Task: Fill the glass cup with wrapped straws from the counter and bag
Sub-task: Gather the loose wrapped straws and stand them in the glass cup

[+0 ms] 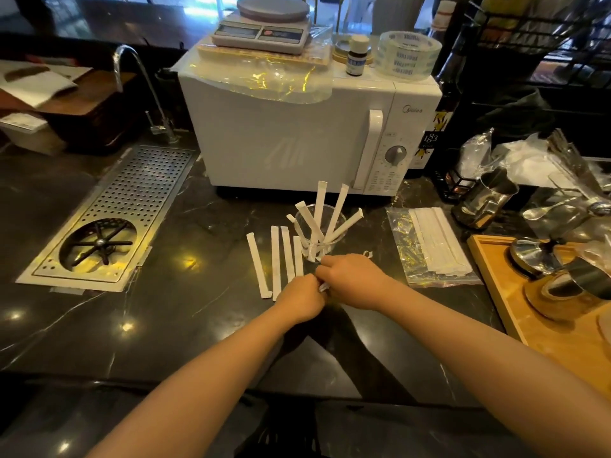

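Note:
A clear glass cup (325,239) stands on the dark counter in front of the microwave, with several white wrapped straws (320,206) leaning out of it. Several more wrapped straws (276,259) lie side by side on the counter just left of the cup. A clear plastic bag (401,246) with a flat stack of wrapped straws (436,242) lies to the right of the cup. My left hand (302,297) and my right hand (355,280) meet just in front of the cup, both closed around the near end of one wrapped straw (324,286), which my fingers mostly hide.
A white microwave (297,133) stands close behind the cup. A perforated steel rinser tray (132,200) and a tap (132,64) are at the left. A steel pitcher (486,196), spoons and a wooden tray (496,292) with metal tools crowd the right.

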Tool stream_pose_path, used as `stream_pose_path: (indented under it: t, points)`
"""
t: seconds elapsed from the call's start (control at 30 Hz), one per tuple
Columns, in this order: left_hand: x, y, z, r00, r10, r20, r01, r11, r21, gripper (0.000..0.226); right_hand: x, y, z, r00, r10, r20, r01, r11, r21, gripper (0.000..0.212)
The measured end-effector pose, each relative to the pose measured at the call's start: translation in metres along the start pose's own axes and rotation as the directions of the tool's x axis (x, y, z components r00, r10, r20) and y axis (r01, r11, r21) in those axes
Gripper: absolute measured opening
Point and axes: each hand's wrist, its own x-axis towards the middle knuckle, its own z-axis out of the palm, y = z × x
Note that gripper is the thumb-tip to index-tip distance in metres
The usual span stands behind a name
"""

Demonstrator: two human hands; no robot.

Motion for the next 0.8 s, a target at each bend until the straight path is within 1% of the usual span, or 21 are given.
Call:
stream_pose_path:
  t: [0.07, 0.13, 0.23, 0.3, 0.37, 0.43, 0.5, 0.57, 0.6, 0.63, 0.67, 0.7, 0.73, 0.8]
  points:
    - [-0.006, -0.010, -0.007, 1.000, -0.008, -0.029, 0.006, 0.997, -0.077, 0.021, 0.010, -0.013, -0.006, 0.999, -0.040, -0.008, 0.040, 0.999, -0.033, 0.027]
    - [-0.012, -0.019, -0.014, 0.996, -0.047, -0.072, 0.037, 0.990, -0.136, 0.020, 0.021, -0.024, -0.010, 0.997, -0.072, -0.008, 0.071, 0.995, -0.074, 0.026]
    - [-0.019, -0.036, -0.022, 0.986, -0.102, -0.133, 0.075, 0.977, -0.198, 0.020, 0.037, -0.040, -0.014, 0.990, -0.128, -0.059, 0.121, 0.987, -0.102, 0.023]
    - [-0.026, -0.047, -0.028, 0.975, -0.125, -0.182, 0.078, 0.967, -0.244, 0.019, 0.046, -0.050, -0.018, 0.975, -0.178, -0.135, 0.168, 0.982, -0.082, 0.021]
    - [-0.030, -0.059, -0.035, 0.954, -0.170, -0.249, 0.095, 0.953, -0.287, 0.021, 0.054, -0.060, -0.020, 0.940, -0.233, -0.250, 0.227, 0.973, -0.051, 0.020]
    - [-0.032, -0.068, -0.044, 0.935, -0.222, -0.276, 0.124, 0.935, -0.331, 0.022, 0.061, -0.070, -0.022, 0.913, -0.228, -0.338, 0.234, 0.972, -0.025, 0.023]
    - [-0.030, -0.074, -0.054, 0.913, -0.293, -0.286, 0.150, 0.889, -0.432, 0.022, 0.068, -0.077, -0.023, 0.909, -0.152, -0.387, 0.195, 0.978, 0.074, 0.030]
    - [-0.030, -0.077, -0.061, 0.878, -0.398, -0.266, 0.160, 0.768, -0.621, 0.029, 0.075, -0.080, -0.022, 0.908, -0.009, -0.420, 0.110, 0.970, 0.218, 0.035]
    - [-0.030, -0.079, -0.063, 0.863, -0.440, -0.249, 0.154, 0.697, -0.700, 0.033, 0.079, -0.080, -0.021, 0.910, 0.086, -0.407, 0.042, 0.954, 0.296, 0.037]
    - [-0.031, -0.080, -0.065, 0.854, -0.467, -0.230, 0.146, 0.640, -0.754, 0.034, 0.082, -0.078, -0.018, 0.916, 0.187, -0.355, -0.048, 0.929, 0.366, 0.039]
    - [-0.032, -0.080, -0.065, 0.851, -0.480, -0.214, 0.142, 0.601, -0.786, 0.034, 0.086, -0.076, -0.015, 0.922, 0.281, -0.266, -0.155, 0.898, 0.412, 0.041]
    - [-0.033, -0.081, -0.066, 0.851, -0.485, -0.200, 0.140, 0.577, -0.805, 0.034, 0.088, -0.073, -0.011, 0.921, 0.352, -0.168, -0.255, 0.870, 0.422, 0.043]
    - [-0.035, -0.081, -0.067, 0.853, -0.486, -0.189, 0.143, 0.565, -0.812, 0.034, 0.090, -0.071, -0.007, 0.911, 0.402, -0.087, -0.337, 0.851, 0.402, 0.046]
    - [-0.035, -0.083, -0.067, 0.858, -0.485, -0.170, 0.148, 0.551, -0.822, 0.033, 0.092, -0.065, 0.003, 0.878, 0.478, 0.023, -0.458, 0.825, 0.332, 0.056]
